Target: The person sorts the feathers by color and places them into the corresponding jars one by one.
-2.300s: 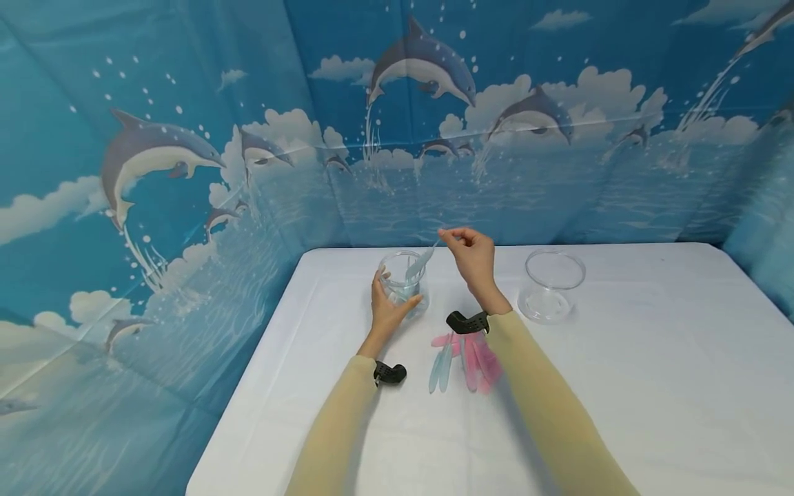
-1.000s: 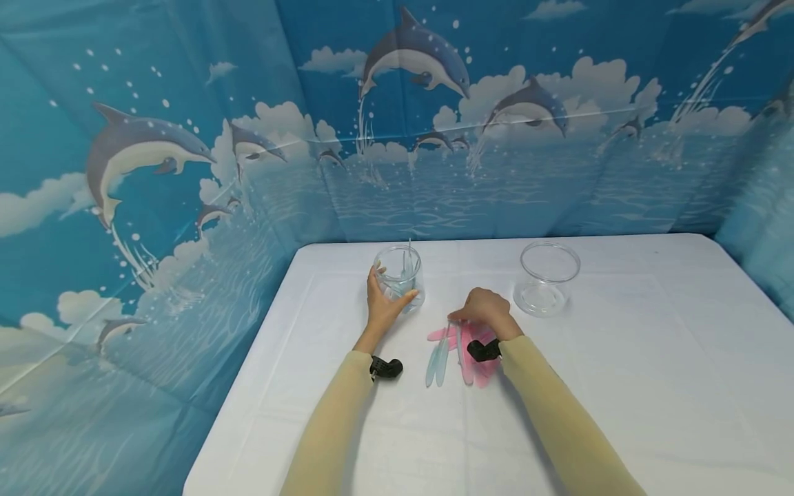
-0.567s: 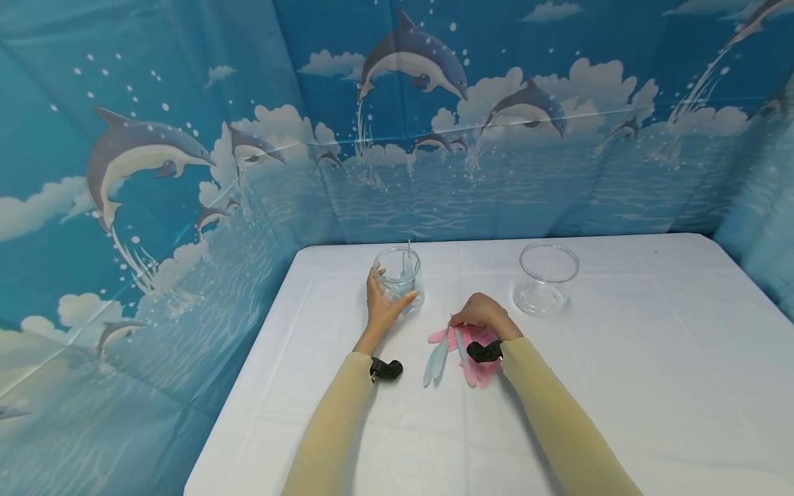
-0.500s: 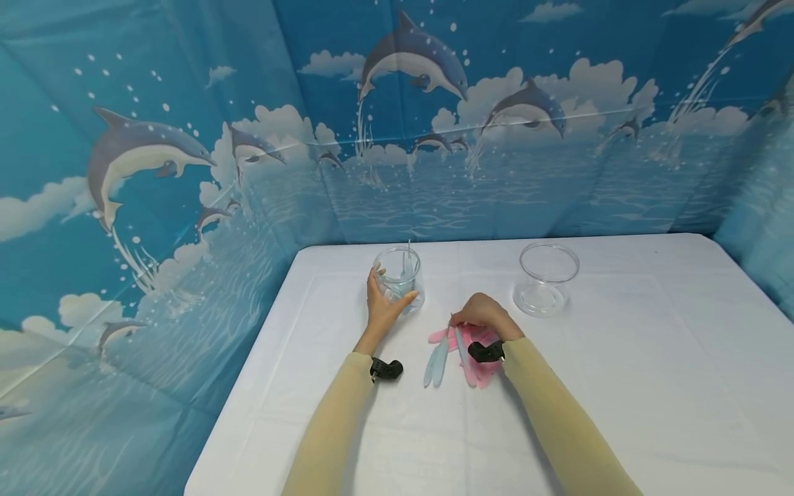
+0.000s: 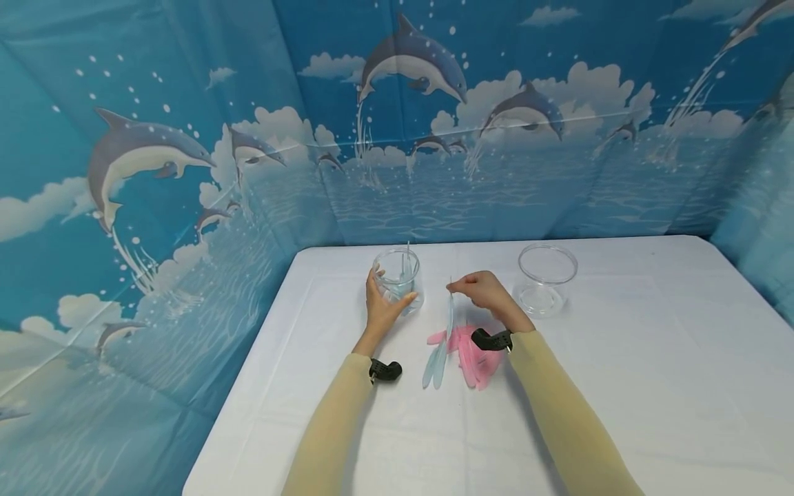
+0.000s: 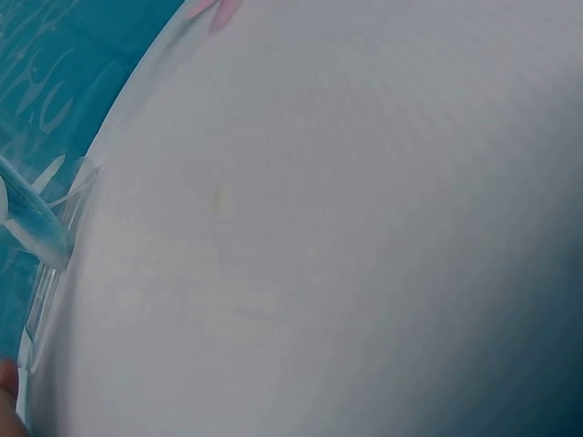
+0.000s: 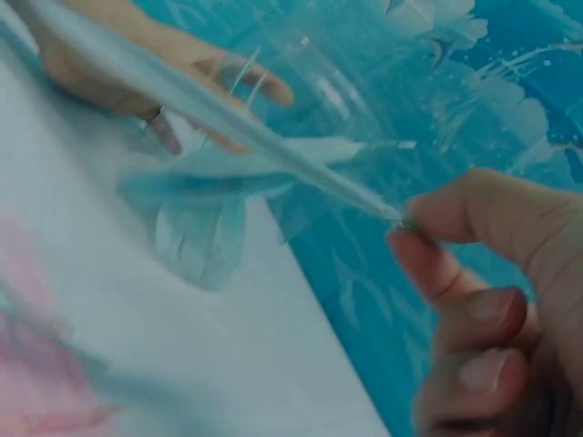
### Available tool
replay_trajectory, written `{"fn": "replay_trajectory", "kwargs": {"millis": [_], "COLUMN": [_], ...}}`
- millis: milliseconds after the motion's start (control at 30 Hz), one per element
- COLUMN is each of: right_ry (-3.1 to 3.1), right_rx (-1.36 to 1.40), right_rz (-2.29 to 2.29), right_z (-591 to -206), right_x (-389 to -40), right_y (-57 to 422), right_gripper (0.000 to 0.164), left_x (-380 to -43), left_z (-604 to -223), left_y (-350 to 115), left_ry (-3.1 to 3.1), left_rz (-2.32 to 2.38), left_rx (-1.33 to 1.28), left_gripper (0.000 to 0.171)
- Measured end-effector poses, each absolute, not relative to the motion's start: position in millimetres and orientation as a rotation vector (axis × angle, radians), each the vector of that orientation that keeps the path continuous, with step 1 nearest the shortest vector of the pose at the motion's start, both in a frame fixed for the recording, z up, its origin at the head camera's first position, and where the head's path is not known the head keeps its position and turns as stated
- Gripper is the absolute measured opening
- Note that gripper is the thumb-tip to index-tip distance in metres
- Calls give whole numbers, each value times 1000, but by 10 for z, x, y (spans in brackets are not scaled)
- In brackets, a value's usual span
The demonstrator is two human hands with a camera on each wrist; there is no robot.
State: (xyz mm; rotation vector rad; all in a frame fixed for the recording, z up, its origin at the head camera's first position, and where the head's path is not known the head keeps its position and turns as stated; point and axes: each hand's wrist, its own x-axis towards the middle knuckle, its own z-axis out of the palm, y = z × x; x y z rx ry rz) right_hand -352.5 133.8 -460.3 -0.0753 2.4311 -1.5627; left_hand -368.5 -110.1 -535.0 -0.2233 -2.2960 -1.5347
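Right hand (image 5: pixel 488 295): grip closed to a fine pinch, thumb and forefinger on the quill tip of a long, slender, pale-blue feather (image 5: pixel 450 313). Held feather hangs near-vertical; lower end overlaps the loose feathers in the head view, contact uncertain.

Left hand (image 5: pixel 381 307): grip partly spread around a transparent, round, wide-mouthed jar (image 5: pixel 392 282), fingers at its left side, thumb across its right front. Jar upright on the white-covered desk (image 5: pixel 620 386); pale-blue feathers inside, one quill projecting above the rim.

On desk, nearer the wearer: two flat, pale-blue feathers (image 5: pixel 438 366) just left of a fanned heap of pink feathers (image 5: pixel 474 365). Second transparent, wide-rimmed, round jar (image 5: pixel 542 300) stands right of the right hand, well apart from the first.

Backdrop: blue dolphin-printed cloth (image 5: pixel 248 186).
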Motion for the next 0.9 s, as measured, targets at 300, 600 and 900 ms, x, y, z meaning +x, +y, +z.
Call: {"fn": "replay_trajectory", "kwargs": {"millis": [300,600,900], "right_ry": [2681,2960,3077], "right_rx": [-386,-483,-545], "right_rz": [-2076,-2273,-1853], "right_z": [-4204,-4174,-4373], "right_x": [-3610,-3717,-3686], "right_y": [988,614,546], "right_gripper": [31,24,27], "left_x": [-3700,-3682,-3683], "left_z": [-5369,-5382,-5374], "left_y": [-1117,-1104,-1111], "left_ry": [-2298,-2297,-2287], "left_rz": [-1534,-1538,-1519], "left_rx": [-211,-201,-244], "left_gripper": [103,103,101]}}
